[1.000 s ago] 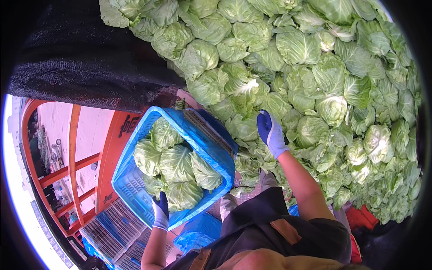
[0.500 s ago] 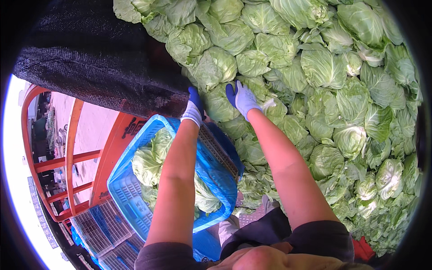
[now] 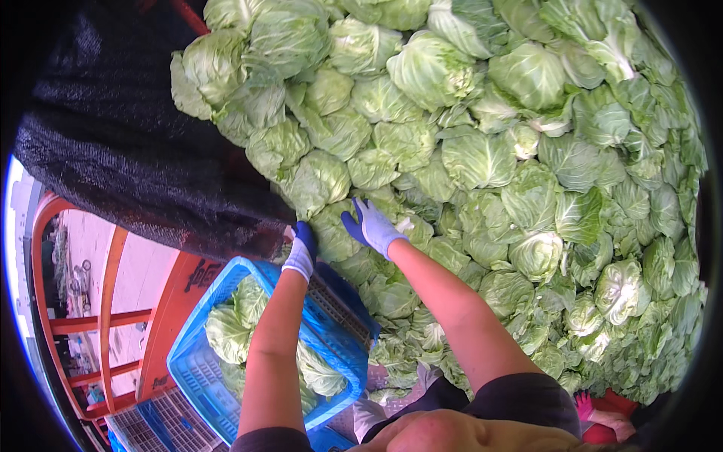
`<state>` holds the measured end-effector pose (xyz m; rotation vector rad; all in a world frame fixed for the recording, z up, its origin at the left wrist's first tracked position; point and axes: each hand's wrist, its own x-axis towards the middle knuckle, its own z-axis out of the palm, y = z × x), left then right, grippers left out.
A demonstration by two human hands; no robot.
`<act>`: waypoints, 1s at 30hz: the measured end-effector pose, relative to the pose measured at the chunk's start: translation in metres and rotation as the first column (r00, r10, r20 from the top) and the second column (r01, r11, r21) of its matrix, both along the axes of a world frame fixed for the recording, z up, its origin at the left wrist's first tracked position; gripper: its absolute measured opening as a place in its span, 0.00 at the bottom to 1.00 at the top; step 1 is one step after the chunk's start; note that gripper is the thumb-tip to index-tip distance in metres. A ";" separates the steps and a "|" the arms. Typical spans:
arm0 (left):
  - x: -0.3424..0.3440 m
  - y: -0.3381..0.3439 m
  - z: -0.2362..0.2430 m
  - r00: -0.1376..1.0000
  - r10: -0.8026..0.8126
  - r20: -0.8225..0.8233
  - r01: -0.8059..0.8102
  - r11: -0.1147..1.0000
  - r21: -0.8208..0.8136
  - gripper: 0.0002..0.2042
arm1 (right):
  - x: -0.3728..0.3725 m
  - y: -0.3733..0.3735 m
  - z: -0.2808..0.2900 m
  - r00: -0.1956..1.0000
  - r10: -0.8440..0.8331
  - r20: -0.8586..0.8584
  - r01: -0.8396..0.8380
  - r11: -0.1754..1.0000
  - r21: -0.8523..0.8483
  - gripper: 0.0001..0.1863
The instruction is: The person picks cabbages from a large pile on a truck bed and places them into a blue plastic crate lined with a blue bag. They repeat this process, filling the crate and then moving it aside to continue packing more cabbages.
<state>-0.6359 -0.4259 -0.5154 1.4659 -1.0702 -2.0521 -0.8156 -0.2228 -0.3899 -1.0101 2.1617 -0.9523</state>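
My left hand [image 3: 301,248], in a white glove with a blue coated palm, is at the left edge of a pale green cabbage [image 3: 331,230] in the heap, beside the dark cloth. My right hand [image 3: 367,226], in a matching glove, rests at that cabbage's right side, fingers spread. Both are open, though part of the left hand's fingers is hidden. Below and left of them, a blue plastic crate [image 3: 190,377] holds several cabbages [image 3: 233,331], partly behind my left forearm.
Black mesh cloth [image 3: 128,135] hangs at upper left above an orange metal frame [image 3: 113,286]. Grey slatted crates [image 3: 166,422] lie at lower left. The cabbage heap [image 3: 527,113] fills the right. Another person's pink-gloved hand [image 3: 584,407] shows at lower right.
My left hand has moved from the crate up to the heap, and my right hand has moved leftward to the same cabbage. The view has shifted, and a co-worker's pink glove now shows.
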 end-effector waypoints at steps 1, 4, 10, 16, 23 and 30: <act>-0.099 0.102 0.067 0.947 -0.047 0.317 0.068 0.996 -0.053 0.29 | -0.050 0.057 -0.029 0.986 -0.097 -0.135 0.103 0.994 0.036 0.33; -0.048 0.072 0.077 0.860 -0.153 0.486 0.418 0.757 -0.502 0.41 | -0.077 0.115 0.085 0.970 -0.008 -0.242 -0.041 0.980 -0.196 0.22; -0.147 0.107 0.322 0.772 -0.415 0.482 0.619 0.318 -0.718 0.37 | -0.218 0.209 0.247 0.503 -0.322 -0.802 -0.019 0.924 -0.382 0.22; -0.295 0.090 0.464 0.806 -0.147 0.574 0.567 -0.090 -0.819 0.42 | -0.307 0.181 0.298 0.254 0.034 -0.967 -0.187 0.982 -0.015 0.27; -0.470 0.047 0.516 0.732 0.014 0.681 0.676 0.108 -0.729 0.58 | -0.345 0.174 0.241 0.379 0.063 -0.923 -0.132 0.991 0.013 0.28; -0.480 0.048 0.420 0.843 0.029 0.537 0.526 0.165 -0.835 0.57 | -0.347 0.171 0.228 0.375 0.059 -0.925 -0.142 0.990 0.006 0.25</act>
